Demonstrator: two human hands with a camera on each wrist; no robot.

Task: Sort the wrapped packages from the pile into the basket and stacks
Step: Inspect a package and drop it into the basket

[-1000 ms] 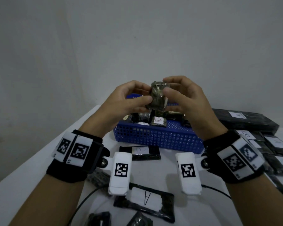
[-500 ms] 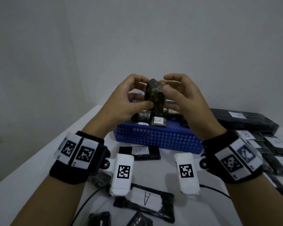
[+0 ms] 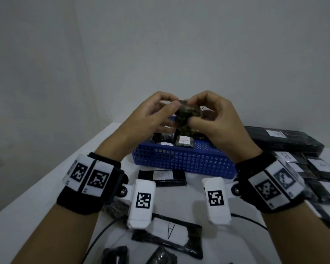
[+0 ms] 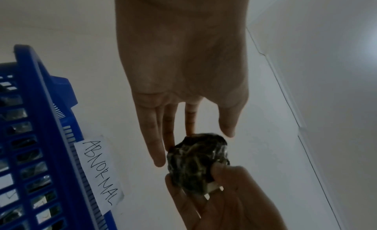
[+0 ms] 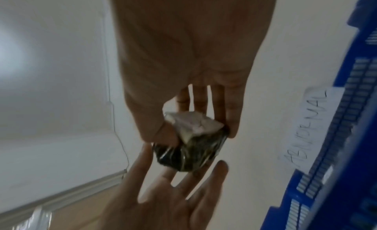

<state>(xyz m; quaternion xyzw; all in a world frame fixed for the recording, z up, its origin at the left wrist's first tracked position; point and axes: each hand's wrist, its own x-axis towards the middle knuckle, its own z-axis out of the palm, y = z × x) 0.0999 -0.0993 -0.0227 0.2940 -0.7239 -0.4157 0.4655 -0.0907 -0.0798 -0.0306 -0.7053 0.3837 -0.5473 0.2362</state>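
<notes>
Centre frame, above the blue basket: both hands pinch one small crumpled wrapped package, left hand at its top, right hand by thumb and fingertips. Label face blurred, probably unreadable. Risk: shallow fingertip hold slips; package drops into "ABNORMAL" basket unsorted.

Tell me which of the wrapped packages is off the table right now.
The crumpled dark package, pinched between the left hand and right hand above the blue basket. The others lie in the basket or flat on the table.
</notes>
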